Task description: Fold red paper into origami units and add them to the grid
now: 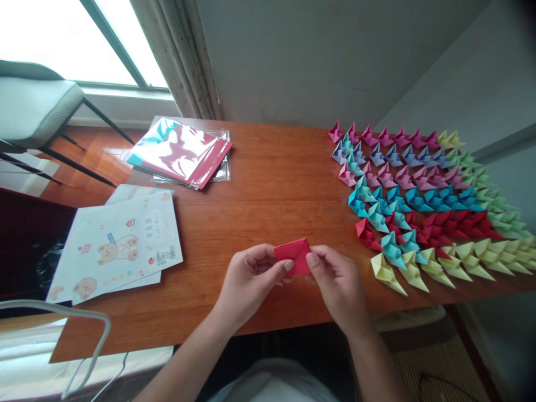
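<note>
A small folded piece of red paper (298, 255) is held up over the near part of the wooden table (268, 190). My left hand (256, 274) pinches its left side, with the thumb lying on the front face. On the opposite side, my right hand (336, 279) grips the paper's right edge between thumb and fingers. Crease lines meet near the paper's upper right corner. The fingers behind the paper are partly hidden. To the right of my right hand stand rows of folded paper figures, among them a red one (368, 233) and a pale yellow one (386, 272).
Glossy plastic packs of coloured paper (180, 153) lie at the back left. Nearer me, printed sheets with bear drawings (129, 243) overlap the left edge. A chair (42, 111) stands by the window, and a white curved tube (98, 329) rises at the lower left.
</note>
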Motion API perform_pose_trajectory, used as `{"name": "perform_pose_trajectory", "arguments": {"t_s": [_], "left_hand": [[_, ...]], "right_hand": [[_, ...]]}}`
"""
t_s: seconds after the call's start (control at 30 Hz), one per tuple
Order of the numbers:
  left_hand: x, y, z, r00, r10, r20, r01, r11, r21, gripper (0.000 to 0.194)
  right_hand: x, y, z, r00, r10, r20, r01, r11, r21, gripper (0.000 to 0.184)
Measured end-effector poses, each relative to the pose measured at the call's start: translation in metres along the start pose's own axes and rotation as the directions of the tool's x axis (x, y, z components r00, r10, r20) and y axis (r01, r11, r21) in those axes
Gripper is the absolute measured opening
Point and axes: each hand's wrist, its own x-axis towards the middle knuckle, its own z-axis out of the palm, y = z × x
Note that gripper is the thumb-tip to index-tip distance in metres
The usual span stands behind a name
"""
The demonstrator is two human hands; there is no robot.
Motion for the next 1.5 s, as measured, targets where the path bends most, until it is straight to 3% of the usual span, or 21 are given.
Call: {"name": "perform_pose_trajectory", "arguments": {"t_s": [0.37,0.57,0.8,1.0,1.13,1.27,1.5], "left_hand": [[-0.001,-0.001,-0.001,1.000,-0.002,0.021,0.003,1.000,-0.028,0.020],[-0.002,-0.002,-0.001,0.997,-0.029,0.075,0.028,0.999,0.024,0.021],[-0.002,0.001,-0.001,0.993,-0.036,0.117,0.030,0.998,0.047,0.024],[-0.002,-0.003,-0.002,0.995,-0.017,0.099,0.010,0.998,0.070,0.026],[-0.003,-0.007,-0.003,0.989,-0.006,0.145,-0.015,0.989,0.145,0.027],[-0.004,-0.006,-0.004,0.982,0.014,0.191,-0.043,0.987,0.152,0.028],[-0.003,-0.004,-0.003,0.995,0.082,0.051,-0.089,0.987,0.134,0.027]], "right_hand": [[0.002,-0.006,-0.002,0.973,-0.222,-0.061,0.198,0.941,-0.273,0.015],[0.007,-0.002,0.001,0.986,-0.128,-0.102,0.116,0.986,-0.115,0.013],[0.008,0.001,0.003,0.982,-0.123,-0.142,0.117,0.992,-0.053,0.018],[0.007,0.001,0.006,0.990,-0.093,-0.106,0.099,0.994,0.046,0.013],[0.009,0.001,0.008,0.992,-0.062,-0.113,0.070,0.995,0.073,0.017],[0.012,-0.001,0.003,0.999,-0.042,-0.017,0.044,0.987,0.152,0.023],[0.016,-0.003,0.001,0.997,0.014,0.073,-0.021,0.994,0.108,0.017]]}}
